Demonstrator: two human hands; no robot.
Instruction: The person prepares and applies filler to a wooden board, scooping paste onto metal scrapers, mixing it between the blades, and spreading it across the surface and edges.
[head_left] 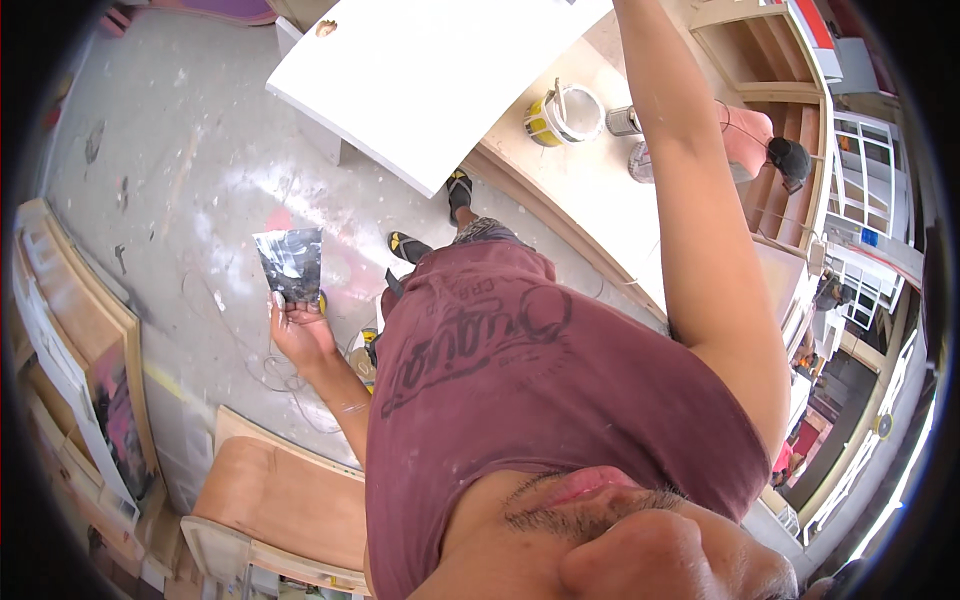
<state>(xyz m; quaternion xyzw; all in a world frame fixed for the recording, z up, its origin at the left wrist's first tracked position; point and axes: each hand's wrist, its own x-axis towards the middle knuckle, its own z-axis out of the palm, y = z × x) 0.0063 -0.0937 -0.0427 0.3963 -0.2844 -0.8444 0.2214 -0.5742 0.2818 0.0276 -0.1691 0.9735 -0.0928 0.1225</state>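
My left hand (300,325) is closed around the lower edge of a flat black filler spreader (292,262). Smears of white filler cover part of its face, and it is held out over the floor. My right arm stretches up past the top edge of the picture, so my right hand is out of view. Near that arm, a large white panel (420,85) with a chipped brown spot by one corner reaches over the floor. A yellow and white bucket (563,116) stands on a workbench (560,190) beside the panel, with white material and a stick in it.
Metal cans (622,121) stand on the bench, partly behind my right arm. A curved wooden piece (275,490) lies at the lower left, with wooden frames (130,370) along the left rim. Thin cord lies on the stained concrete floor (180,180). Open wooden shelving (765,60) stands far right.
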